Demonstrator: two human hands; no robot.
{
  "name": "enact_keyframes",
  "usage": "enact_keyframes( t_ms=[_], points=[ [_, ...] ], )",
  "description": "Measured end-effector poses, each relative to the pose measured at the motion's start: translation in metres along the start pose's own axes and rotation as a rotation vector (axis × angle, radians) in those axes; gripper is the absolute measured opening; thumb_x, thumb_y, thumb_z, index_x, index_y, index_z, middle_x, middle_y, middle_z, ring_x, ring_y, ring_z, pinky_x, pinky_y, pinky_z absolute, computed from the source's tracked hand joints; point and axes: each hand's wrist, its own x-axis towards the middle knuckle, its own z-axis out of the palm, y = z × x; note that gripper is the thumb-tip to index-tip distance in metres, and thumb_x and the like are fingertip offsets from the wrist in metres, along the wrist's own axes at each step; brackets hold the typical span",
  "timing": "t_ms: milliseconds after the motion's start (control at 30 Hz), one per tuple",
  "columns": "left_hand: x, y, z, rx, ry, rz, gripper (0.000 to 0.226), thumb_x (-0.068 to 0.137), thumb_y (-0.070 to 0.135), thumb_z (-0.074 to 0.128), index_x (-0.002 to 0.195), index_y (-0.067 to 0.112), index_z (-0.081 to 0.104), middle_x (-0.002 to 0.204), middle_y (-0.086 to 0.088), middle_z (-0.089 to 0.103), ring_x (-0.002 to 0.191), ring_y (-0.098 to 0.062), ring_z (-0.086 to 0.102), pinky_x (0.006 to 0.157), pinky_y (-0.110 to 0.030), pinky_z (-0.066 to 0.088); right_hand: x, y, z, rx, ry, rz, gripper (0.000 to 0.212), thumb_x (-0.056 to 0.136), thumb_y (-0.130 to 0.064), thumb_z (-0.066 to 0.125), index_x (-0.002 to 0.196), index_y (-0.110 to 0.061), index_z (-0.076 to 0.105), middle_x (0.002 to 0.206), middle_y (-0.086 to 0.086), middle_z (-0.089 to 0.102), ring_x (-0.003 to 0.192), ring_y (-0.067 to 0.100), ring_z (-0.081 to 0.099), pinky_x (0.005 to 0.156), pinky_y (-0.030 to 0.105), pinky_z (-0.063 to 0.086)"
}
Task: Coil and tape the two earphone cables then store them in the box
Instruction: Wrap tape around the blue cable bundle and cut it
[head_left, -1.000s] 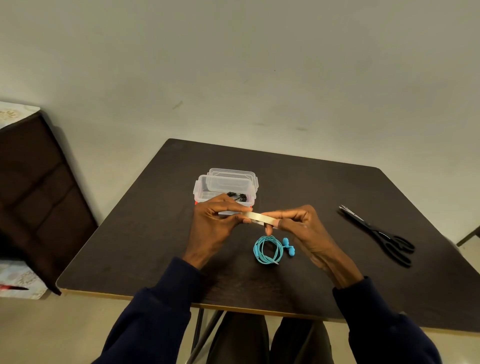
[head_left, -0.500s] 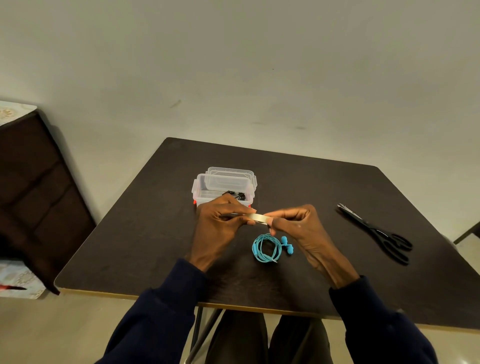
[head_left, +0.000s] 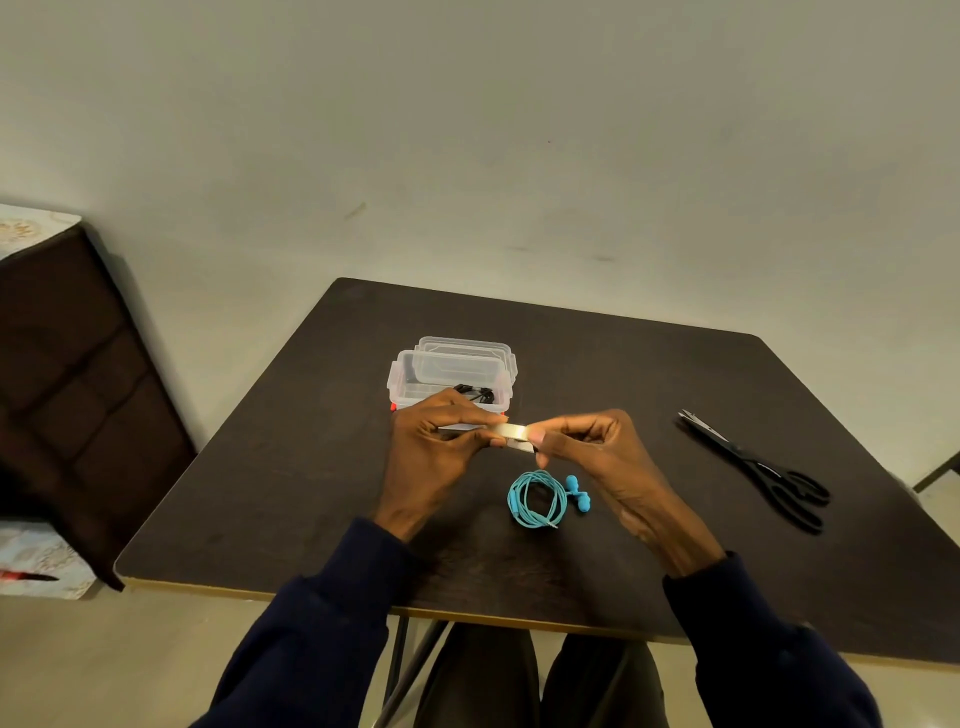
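Here I see the left hand (head_left: 441, 447) and right hand (head_left: 597, 457) each pinching one end of a short pale tape strip (head_left: 511, 431), fingers curled, just above the table (head_left: 311, 467). The coiled blue earphone cable (head_left: 537, 499) lies on the table just beside the right hand. The black cable (head_left: 475, 393) sits in the open clear box (head_left: 447, 371), its near wall hidden by the left hand, with the scissors (head_left: 753, 467) well apart to the right.

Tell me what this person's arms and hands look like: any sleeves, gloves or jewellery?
Both arms are covered by long, dark navy fabric sleeves, the left sleeve and the right sleeve, which end at the wrists. The left hand and right hand are bare: no gloves, and no rings, watch or bracelet can be seen.
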Motion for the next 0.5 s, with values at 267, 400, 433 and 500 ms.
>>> enact_keyframes(
  t_ms=[267, 400, 433, 500],
  points=[
    [0.004, -0.014, -0.005, -0.081, 0.025, -0.001, 0.023, 0.071, 0.016, 0.084, 0.093, 0.018, 0.077, 0.090, 0.001, 0.076, 0.089, -0.012, 0.072, 0.086, -0.027, 0.059, -0.003, -0.003, -0.006, 0.124, -0.066, 0.003, 0.019, 0.079, -0.020, 0.072, 0.094, -0.012, 0.080, 0.076, 0.013, 0.074, 0.076, 0.019, 0.069, 0.081, 0.026, 0.055],
    [0.005, -0.021, -0.006, -0.194, 0.019, -0.062, 0.024, 0.071, 0.017, 0.084, 0.094, 0.015, 0.078, 0.092, -0.005, 0.078, 0.096, -0.020, 0.073, 0.088, -0.026, 0.057, -0.003, -0.003, -0.010, 0.165, -0.106, 0.000, 0.020, 0.081, -0.018, 0.071, 0.097, -0.012, 0.080, 0.080, 0.013, 0.074, 0.080, 0.020, 0.070, 0.084, 0.027, 0.055],
    [0.004, -0.022, -0.006, -0.219, 0.007, -0.090, 0.025, 0.071, 0.015, 0.084, 0.095, 0.011, 0.078, 0.094, -0.006, 0.078, 0.098, -0.021, 0.073, 0.088, -0.025, 0.057, -0.004, -0.003, -0.010, 0.162, -0.110, 0.002, 0.020, 0.082, -0.018, 0.071, 0.098, -0.012, 0.080, 0.080, 0.013, 0.074, 0.080, 0.020, 0.070, 0.084, 0.027, 0.055],
    [0.005, -0.022, -0.007, -0.219, -0.038, -0.117, 0.025, 0.071, 0.013, 0.084, 0.095, 0.010, 0.077, 0.096, -0.006, 0.077, 0.099, -0.023, 0.072, 0.089, -0.028, 0.058, -0.004, -0.002, -0.010, 0.153, -0.097, -0.002, 0.020, 0.081, -0.019, 0.072, 0.097, -0.011, 0.080, 0.079, 0.013, 0.075, 0.080, 0.020, 0.071, 0.083, 0.026, 0.055]
  ],
)
